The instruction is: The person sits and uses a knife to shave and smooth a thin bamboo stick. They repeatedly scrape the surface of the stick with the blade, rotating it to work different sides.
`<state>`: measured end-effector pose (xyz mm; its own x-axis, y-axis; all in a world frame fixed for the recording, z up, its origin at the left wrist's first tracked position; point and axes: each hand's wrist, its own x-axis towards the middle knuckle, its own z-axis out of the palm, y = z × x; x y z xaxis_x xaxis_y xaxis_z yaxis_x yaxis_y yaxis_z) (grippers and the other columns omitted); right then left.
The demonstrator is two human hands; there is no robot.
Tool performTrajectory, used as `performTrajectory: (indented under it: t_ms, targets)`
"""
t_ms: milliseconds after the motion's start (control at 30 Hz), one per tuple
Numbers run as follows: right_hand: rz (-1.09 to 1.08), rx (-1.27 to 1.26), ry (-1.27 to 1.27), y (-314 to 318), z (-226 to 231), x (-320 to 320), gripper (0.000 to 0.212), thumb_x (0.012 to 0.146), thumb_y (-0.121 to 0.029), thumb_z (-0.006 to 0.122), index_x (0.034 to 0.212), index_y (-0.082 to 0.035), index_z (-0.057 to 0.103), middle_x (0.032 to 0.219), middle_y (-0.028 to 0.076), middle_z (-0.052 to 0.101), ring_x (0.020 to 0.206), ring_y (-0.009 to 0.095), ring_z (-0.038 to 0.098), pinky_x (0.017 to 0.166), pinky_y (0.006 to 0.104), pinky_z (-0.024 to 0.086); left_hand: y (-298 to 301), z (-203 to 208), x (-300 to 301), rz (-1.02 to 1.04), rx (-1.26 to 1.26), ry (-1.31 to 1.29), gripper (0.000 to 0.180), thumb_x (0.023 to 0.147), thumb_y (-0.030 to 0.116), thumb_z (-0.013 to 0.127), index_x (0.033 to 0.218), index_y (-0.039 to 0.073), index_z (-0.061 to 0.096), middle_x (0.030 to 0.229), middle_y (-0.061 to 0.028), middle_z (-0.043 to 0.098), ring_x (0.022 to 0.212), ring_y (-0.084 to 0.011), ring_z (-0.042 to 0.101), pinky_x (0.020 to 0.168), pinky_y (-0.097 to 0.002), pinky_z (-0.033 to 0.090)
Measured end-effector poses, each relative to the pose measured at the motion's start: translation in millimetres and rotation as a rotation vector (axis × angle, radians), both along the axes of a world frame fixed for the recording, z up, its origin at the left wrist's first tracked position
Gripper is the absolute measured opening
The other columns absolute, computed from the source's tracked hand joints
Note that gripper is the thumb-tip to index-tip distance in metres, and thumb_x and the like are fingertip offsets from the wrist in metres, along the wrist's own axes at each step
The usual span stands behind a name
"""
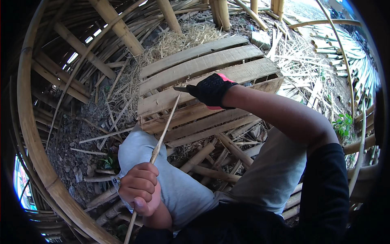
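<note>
My left hand (140,188), bare, is wrapped in a fist around a thin bamboo stick (165,129). The stick slants up and away from me, with a thicker node just above the fist. Its far tip ends a little below the blade of a knife (181,89). My right hand (213,90), in a black and pink glove, is closed on that knife, whose handle is hidden in the glove. Below the blade and the glove lies a slatted wooden crate (170,101). Whether the blade touches the stick I cannot tell.
Pale shavings (178,40) heap behind the crate. Cut bamboo pieces (199,157) lie under it, between my legs. A curved bamboo pole (30,134) arcs along the left, and upright bamboo posts (118,26) stand at the back. Bamboo poles (355,61) are stacked at the far right.
</note>
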<state>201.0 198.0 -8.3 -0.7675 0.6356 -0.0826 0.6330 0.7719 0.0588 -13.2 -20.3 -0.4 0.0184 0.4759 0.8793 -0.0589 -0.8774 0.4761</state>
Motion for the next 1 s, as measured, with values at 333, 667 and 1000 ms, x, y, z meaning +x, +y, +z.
performTrajectory:
  t_ms: [333,667,1000]
  targets:
    - [0.023,-0.054,0.006,6.1,-6.1,2.1,0.076,0.098,-0.013,0.05,0.163,-0.03,0.016,0.09,0.013,0.072,0.08,0.03,0.072,0.069,0.0434,0.057,4.3,3.5,4.2,-0.069,0.015,0.038,0.061,0.1,0.027,0.051,0.046,0.017,0.024,0.041,0.0055,0.023,0.034,-0.0098,0.023,0.047,-0.029,0.026]
    - [-0.054,-0.11,0.026,7.2,-5.7,2.3,0.064,0.095,-0.015,0.052,0.157,-0.024,0.037,0.106,0.014,0.073,0.092,0.031,0.073,0.075,0.0449,0.057,3.8,3.2,6.7,-0.035,0.029,0.024,0.061,0.1,0.027,0.049,0.046,0.017,0.023,0.041,0.006,0.021,0.034,-0.0096,0.021,0.046,-0.0286,0.024]
    - [-0.044,-0.078,-0.144,8.5,-10.8,3.9,0.043,0.095,-0.019,0.051,0.136,-0.008,0.055,0.103,0.014,0.073,0.093,0.034,0.072,0.073,0.0466,0.057,5.9,9.9,13.8,-0.107,0.037,0.158,0.06,0.096,0.026,0.055,0.045,0.014,0.027,0.04,0.0043,0.026,0.032,-0.0111,0.026,0.045,-0.0295,0.031]
